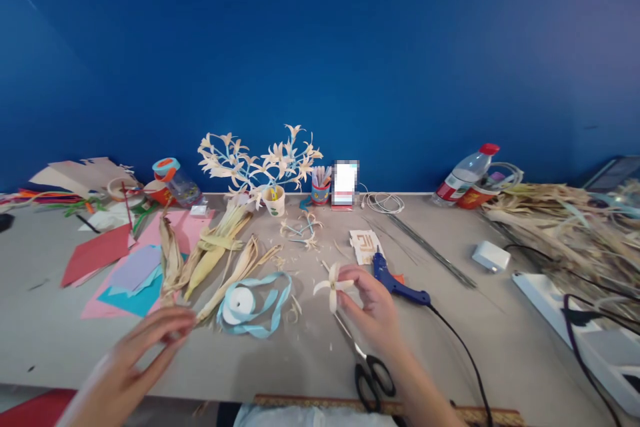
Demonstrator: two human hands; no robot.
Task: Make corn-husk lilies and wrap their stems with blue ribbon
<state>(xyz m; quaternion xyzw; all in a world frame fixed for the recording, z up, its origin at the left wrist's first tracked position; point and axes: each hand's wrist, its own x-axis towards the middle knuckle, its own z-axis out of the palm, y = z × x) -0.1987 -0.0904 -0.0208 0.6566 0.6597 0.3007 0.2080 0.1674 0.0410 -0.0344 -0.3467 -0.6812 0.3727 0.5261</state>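
Observation:
My right hand [373, 310] pinches a small pale flower [333, 286] with several narrow petals, which looks made of corn husk. The flower is held above the blades of black-handled scissors [369, 380] lying on the table. To the right of that hand rests a blue hot glue gun [400, 288]. At the left, my left hand [147, 350] hovers near the table's front with fingers loosely stretched and nothing visible in them. Dried corn husks [203, 273] lie just beyond it, beside a spool of light blue ribbon [240, 305].
Husk flowers on blue stems stand in a paper cup [274, 201] at the back. Coloured paper [97, 253] lies left. Thin metal wires [435, 253], a plastic bottle [465, 177], a power strip [575, 340] and a husk pile [550, 213] occupy the right. The glue gun's cord crosses the front edge.

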